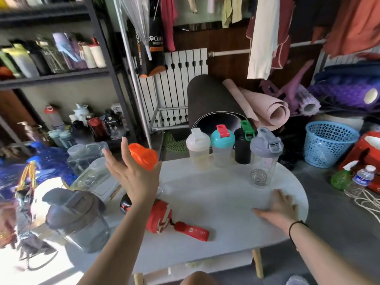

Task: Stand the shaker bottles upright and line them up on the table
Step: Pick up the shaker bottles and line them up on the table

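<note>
Four shaker bottles stand upright in a row at the back of the white table (216, 194): a white-lidded one (197, 150), a teal-lidded one (222, 149), a black one with a green cap (243, 148) and a grey-lidded clear one (265, 159) with a wire ball inside. An orange-lidded bottle (145, 155) sits just behind my left hand (133, 177), whose fingers are spread. A red-lidded bottle (161, 219) with a red strap lies on its side. A large dark-lidded clear bottle (77, 219) tilts at the table's left end. My right hand (277, 206) rests flat on the table.
Two clear bottles (88, 161) lie left of the table among bags. Rolled mats (216, 103) lean behind the row. A blue basket (329, 142), a green spray bottle (340, 177) and a water bottle (359, 182) stand on the floor at right. Shelves of bottles fill the left.
</note>
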